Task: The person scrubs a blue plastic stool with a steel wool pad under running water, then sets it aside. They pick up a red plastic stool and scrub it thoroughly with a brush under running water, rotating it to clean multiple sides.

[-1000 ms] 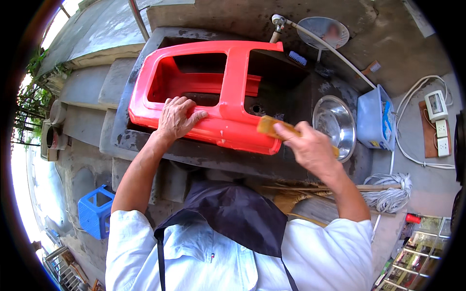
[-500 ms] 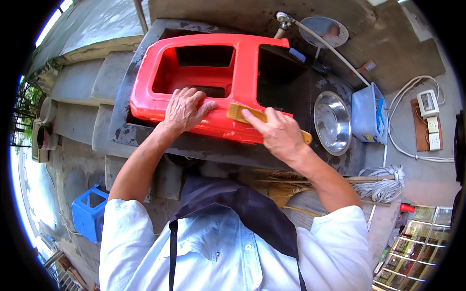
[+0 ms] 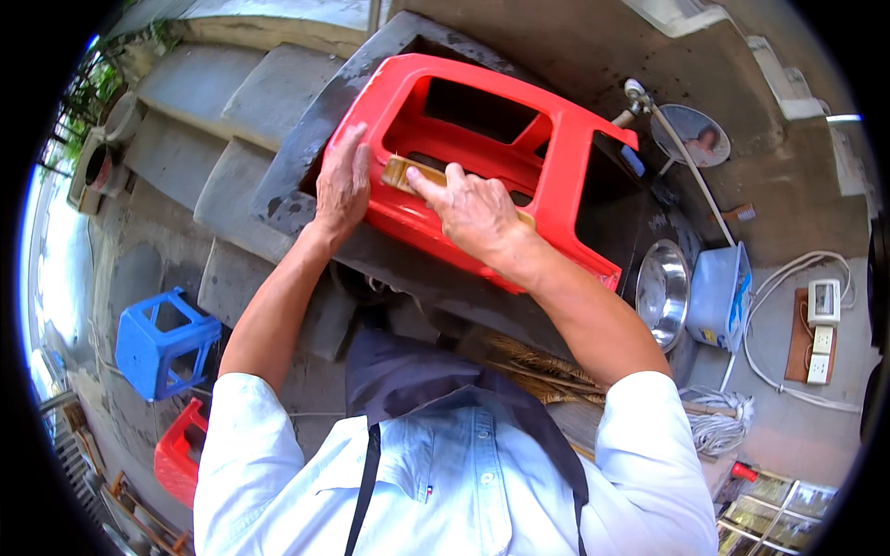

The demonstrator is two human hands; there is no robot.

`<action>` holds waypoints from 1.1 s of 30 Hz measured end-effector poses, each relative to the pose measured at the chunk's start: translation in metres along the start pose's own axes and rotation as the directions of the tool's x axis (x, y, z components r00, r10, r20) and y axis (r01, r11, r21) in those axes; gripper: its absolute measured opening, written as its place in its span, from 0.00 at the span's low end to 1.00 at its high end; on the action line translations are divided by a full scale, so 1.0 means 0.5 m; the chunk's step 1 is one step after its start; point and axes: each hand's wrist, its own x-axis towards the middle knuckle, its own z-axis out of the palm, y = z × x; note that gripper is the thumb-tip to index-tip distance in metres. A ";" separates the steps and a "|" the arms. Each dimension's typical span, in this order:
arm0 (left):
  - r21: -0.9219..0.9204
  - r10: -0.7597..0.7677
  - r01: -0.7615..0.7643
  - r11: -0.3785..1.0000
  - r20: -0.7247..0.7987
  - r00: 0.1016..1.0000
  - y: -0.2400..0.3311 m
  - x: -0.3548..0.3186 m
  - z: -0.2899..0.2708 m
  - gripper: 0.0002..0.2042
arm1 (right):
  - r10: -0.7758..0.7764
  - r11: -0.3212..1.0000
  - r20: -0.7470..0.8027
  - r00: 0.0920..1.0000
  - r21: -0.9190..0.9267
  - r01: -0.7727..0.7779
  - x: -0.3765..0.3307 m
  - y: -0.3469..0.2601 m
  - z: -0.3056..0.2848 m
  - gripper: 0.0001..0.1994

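Note:
A red plastic stool [image 3: 567,185] lies on its side across the dark stone sink [image 3: 278,193], its frame openings facing up. My right hand [image 3: 477,218] grips a yellowish scrubbing brush [image 3: 400,172], index finger stretched along its back. The brush rests against the stool's near side, below the large opening. At the stool's left end, my left hand [image 3: 343,185] lies against the surface with straight fingers. The underside of the brush is hidden.
Right of the sink stand a steel basin [image 3: 663,295] and a blue plastic bin [image 3: 718,298]. A tap [image 3: 632,102] and round mirror [image 3: 691,136] are behind. A blue stool [image 3: 153,343], red stool [image 3: 181,454] and concrete steps [image 3: 246,190] are left; a mop [image 3: 718,422] is lower right.
My left hand has shifted from the stool's near side to its left end. My right hand has carried the brush leftward along the stool. The view has turned, tilting the scene clockwise.

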 end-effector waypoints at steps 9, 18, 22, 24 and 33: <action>-0.231 -0.109 0.086 0.969 -0.087 0.990 -0.116 -0.048 0.008 0.23 | 0.057 0.998 0.104 0.993 -0.035 -0.054 -0.183 0.047 -0.043 0.31; -0.345 -0.201 0.136 0.929 -0.162 0.966 -0.112 -0.042 0.027 0.21 | -0.006 0.998 -0.055 0.998 -0.065 0.003 0.280 -0.008 0.051 0.23; -0.291 -0.188 0.117 0.950 -0.230 0.955 -0.103 -0.039 0.026 0.22 | -0.115 0.993 0.055 0.992 0.030 0.113 0.249 0.023 0.041 0.25; -0.234 -0.156 0.095 0.968 -0.254 0.955 -0.110 -0.052 0.028 0.22 | -0.095 0.993 0.206 0.974 0.082 0.080 0.196 -0.029 -0.003 0.26; -0.293 -0.194 0.129 0.948 -0.205 0.959 -0.092 -0.038 0.033 0.21 | 0.239 0.965 0.077 0.968 0.093 -0.246 0.454 0.309 0.077 0.25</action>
